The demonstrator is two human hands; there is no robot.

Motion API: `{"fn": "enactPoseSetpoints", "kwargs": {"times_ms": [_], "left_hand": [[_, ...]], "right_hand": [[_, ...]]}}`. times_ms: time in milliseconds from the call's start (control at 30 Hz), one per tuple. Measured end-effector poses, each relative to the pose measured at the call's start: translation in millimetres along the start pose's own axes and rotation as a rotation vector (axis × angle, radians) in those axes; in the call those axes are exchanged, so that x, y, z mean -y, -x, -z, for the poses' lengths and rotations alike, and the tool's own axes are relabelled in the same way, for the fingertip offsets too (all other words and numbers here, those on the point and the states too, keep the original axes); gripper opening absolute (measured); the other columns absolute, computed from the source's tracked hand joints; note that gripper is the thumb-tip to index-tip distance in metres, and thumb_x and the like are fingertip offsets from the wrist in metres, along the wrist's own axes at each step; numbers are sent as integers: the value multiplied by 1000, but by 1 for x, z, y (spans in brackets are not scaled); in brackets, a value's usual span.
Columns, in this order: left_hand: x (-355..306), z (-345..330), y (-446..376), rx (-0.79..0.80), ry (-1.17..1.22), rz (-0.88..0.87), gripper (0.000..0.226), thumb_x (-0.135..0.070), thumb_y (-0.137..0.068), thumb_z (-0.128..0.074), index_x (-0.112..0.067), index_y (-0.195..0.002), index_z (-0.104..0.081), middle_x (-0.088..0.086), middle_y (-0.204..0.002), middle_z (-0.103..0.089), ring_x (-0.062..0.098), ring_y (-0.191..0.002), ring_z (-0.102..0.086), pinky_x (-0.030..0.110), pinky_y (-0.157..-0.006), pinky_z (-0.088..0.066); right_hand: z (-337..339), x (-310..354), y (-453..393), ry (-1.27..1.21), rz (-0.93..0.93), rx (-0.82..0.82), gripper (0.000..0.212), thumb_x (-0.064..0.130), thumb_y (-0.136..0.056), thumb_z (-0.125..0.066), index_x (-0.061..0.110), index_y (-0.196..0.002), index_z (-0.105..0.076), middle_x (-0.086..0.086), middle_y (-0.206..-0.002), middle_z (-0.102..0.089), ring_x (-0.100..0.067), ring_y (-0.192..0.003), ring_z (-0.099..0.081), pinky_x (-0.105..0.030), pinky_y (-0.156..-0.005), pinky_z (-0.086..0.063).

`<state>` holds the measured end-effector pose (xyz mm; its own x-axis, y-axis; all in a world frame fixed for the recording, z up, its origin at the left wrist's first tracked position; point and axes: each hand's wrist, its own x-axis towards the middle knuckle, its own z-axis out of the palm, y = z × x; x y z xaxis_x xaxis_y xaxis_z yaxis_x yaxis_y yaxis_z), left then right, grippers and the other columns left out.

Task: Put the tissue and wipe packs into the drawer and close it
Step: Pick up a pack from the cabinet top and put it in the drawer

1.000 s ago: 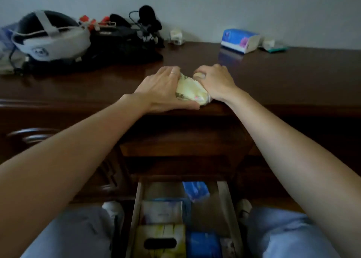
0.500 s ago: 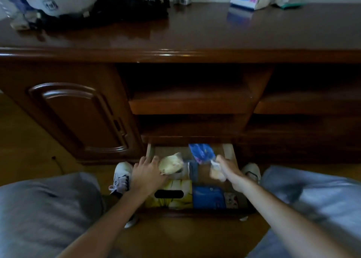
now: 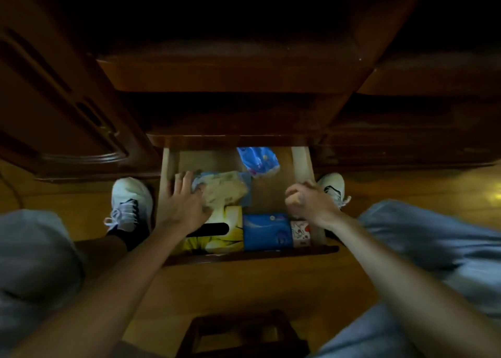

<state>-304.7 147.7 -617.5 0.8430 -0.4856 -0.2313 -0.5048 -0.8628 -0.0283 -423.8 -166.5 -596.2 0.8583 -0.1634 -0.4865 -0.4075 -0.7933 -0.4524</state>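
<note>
left hand (image 3: 187, 203) lies on the yellow pack (image 3: 225, 191) in the drawer (image 3: 299, 165), fingers spread over its left end, pressing or settling it; grip not clear. right hand (image 3: 309, 203) hovers over the drawer's right side, fingers curled round a small pale pack (image 3: 294, 199), mostly hidden. yellow pack looks soft, light, crinkly film; likely squashes, so best held across its middle or pushed flat by palm. blue pack (image 3: 257, 161) lies at the back, tissue box (image 3: 217, 230) and blue box (image 3: 267, 231) at the front. drawer stands open; its front edge (image 3: 252, 252) is the stiff spot to push it shut.
</note>
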Motion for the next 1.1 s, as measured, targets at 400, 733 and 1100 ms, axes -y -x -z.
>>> {"fn": "enactPoseSetpoints", "kwargs": {"times_ms": [400,733,1100], "left_hand": [[19,-12,-12,-79,75,118,27,-24,-86,-66,-13,-109,-74,19,-137,-50,41,-128,-44,58,-112,-28],[11,-29,-4,-143,43,158,66,-47,-91,-52,0,-136,-55,23,-161,-21,38,-148,-19,60,-117,-17],[0,-21,-1,-225,33,23,60,-41,-84,-57,-7,-133,-57,21,-149,-40,38,-141,-34,54,-118,-24]], "right_hand": [[2,-8,-5,573,178,183,45,1,-91,-63,26,-126,-50,-2,-122,-65,-24,-131,-41,-35,-106,-40],[-21,-4,1,869,178,166,61,8,-98,-55,5,-153,-30,-19,-149,-49,-34,-145,-33,-45,-120,-22],[-34,-6,6,1156,212,159,66,63,-94,-45,22,-144,-55,-4,-145,-59,-26,-146,-38,-63,-118,17]]}}
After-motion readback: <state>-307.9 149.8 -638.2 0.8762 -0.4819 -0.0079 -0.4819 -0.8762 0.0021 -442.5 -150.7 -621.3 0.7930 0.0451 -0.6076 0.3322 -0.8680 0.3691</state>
